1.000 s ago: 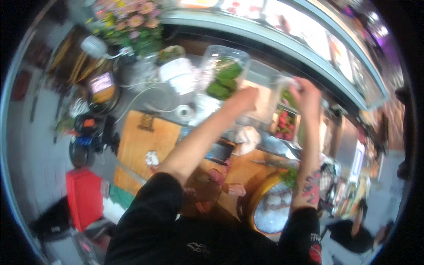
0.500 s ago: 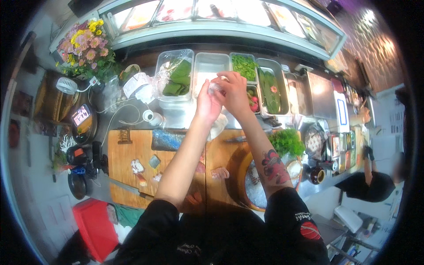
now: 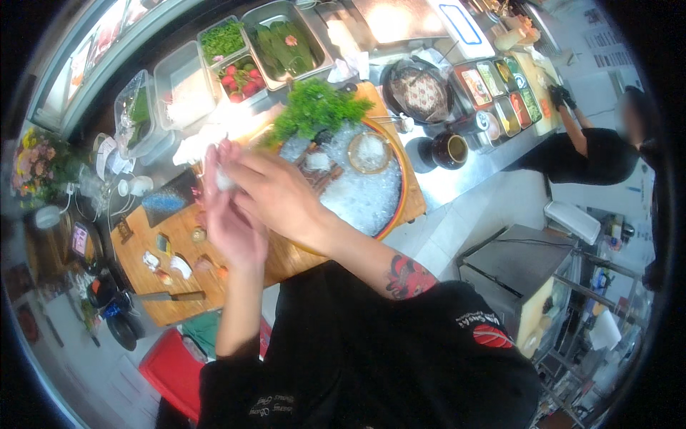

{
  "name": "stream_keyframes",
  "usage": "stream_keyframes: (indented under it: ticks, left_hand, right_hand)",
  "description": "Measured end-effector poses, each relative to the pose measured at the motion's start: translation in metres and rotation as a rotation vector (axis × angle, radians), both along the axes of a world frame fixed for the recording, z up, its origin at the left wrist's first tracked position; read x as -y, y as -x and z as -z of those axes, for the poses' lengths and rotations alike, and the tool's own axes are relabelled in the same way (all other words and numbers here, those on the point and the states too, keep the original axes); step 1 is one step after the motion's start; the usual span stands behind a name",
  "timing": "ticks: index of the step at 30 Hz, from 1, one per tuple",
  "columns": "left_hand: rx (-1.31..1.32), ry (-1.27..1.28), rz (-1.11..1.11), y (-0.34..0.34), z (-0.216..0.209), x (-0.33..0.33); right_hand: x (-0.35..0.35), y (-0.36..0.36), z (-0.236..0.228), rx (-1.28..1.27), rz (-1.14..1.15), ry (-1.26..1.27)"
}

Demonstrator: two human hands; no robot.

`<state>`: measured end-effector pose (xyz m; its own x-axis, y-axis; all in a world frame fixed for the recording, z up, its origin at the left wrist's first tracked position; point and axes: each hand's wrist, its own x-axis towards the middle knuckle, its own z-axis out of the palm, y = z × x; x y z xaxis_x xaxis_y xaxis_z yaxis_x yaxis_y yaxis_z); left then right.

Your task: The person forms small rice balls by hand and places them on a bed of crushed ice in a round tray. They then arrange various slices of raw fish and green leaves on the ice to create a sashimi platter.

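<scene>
My left hand [image 3: 234, 232] is cupped with its palm up over the wooden cutting board. My right hand [image 3: 282, 193] lies against it, fingers curled in. Between them is a small white lump [image 3: 226, 179], partly hidden by the fingers; its kind I cannot make out. To the right stands a round wooden tub [image 3: 404, 189] of crushed ice [image 3: 354, 204]. On the ice sit a small bowl of white shreds [image 3: 370, 151], a white mound [image 3: 318, 162] and a bunch of feathery greens [image 3: 314, 109]. Several pieces of fish [image 3: 181, 267] lie on the board [image 3: 146, 239].
A knife [image 3: 171, 296] rests near the board's front edge. Behind are containers of radishes [image 3: 243, 80], chopped greens [image 3: 221, 41] and long leaves [image 3: 282, 46]. A brown pot [image 3: 450, 150] stands right of the tub. At far right, a person in dark gloves [image 3: 561, 96] works.
The view has swung to the right and tilted, showing more of the ice tub. My hands have moved from over the back containers to above the board, still together around the white lump.
</scene>
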<state>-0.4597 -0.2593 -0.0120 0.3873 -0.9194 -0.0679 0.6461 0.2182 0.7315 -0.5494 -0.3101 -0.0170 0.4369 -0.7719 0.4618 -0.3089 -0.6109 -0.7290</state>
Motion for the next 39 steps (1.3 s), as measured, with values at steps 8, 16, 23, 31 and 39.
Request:
stream_keyframes:
  ticks: [8, 16, 23, 31, 39]
  left_hand:
    - [0.851, -0.200, 0.199, 0.057, 0.058, -0.080]
    - [0.958, -0.357, 0.345, 0.002, 0.045, -0.125]
    - [0.340, -0.619, 0.204, -0.130, 0.058, -0.327]
    - [0.059, -1.337, 0.237, -0.086, 0.177, -0.607]
    - [0.969, -1.117, 0.419, -0.239, 0.051, -0.326]
  right_hand:
    - [-0.037, 0.197, 0.072, -0.044, 0.107, -0.213]
    - [-0.025, 0.232, 0.106, -0.353, 0.190, -0.085]
    - [-0.008, 0.201, 0.016, -0.198, 0.223, -0.234]
    - [0.144, -0.046, 0.010, -0.100, -0.228, 0.008]
    - [0.254, -0.292, 0.154, -0.864, -0.299, 0.208]
